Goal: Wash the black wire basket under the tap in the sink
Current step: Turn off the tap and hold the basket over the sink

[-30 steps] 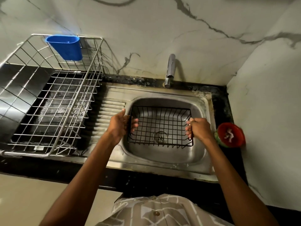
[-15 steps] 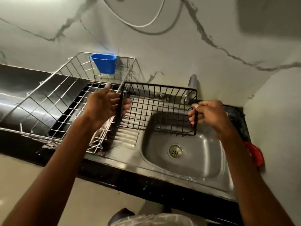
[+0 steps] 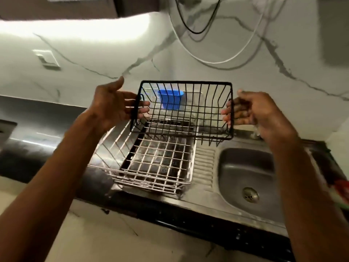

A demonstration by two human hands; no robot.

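Note:
The black wire basket is up in the air, tilted so its bottom faces me, above the steel dish rack and left of the sink. My left hand holds its left end, fingers hooked through the wires and thumb raised. My right hand grips its right end with curled fingers. The tap is hidden behind my right hand and wrist. The sink bowl holds nothing, and its drain is in plain sight.
A steel wire dish rack stands on the counter left of the sink, with a blue plastic cup hung on its far rim. A red-and-green thing lies at the right edge. Cables hang on the marble wall.
Both hands lifted the basket out of the sink bowl, then carried it up and to the left over the dish rack. My view swung left and up.

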